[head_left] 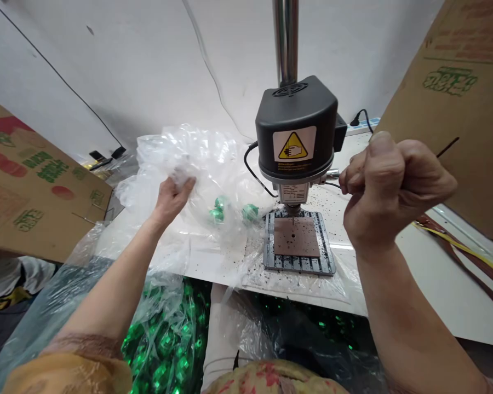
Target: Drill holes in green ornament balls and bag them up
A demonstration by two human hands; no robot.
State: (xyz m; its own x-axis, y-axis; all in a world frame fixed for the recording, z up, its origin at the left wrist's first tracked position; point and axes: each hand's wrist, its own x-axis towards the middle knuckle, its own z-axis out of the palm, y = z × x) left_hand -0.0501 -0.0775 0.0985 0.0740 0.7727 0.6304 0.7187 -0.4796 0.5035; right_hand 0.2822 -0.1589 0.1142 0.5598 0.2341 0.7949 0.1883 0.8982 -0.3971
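My left hand [173,196] is closed on the crumpled top of a clear plastic bag [197,158] that lies on the white table [435,284]. Two green beads [230,212] show through the bag near its bottom. My right hand [388,186] is raised in a fist beside a small black bench drill [296,131]; its fingers wrap round the drill's thin lever handle [446,148], whose dark end sticks out past the hand. Under the drill head sits a brown plate [296,236] on a slotted metal base [299,264].
Cardboard sheets stand at the left [28,186] and right [464,104]. Black chips are scattered on the table round the drill base. A bag of several green beads [168,350] rests on my lap. A power strip and cables [363,123] lie behind the drill.
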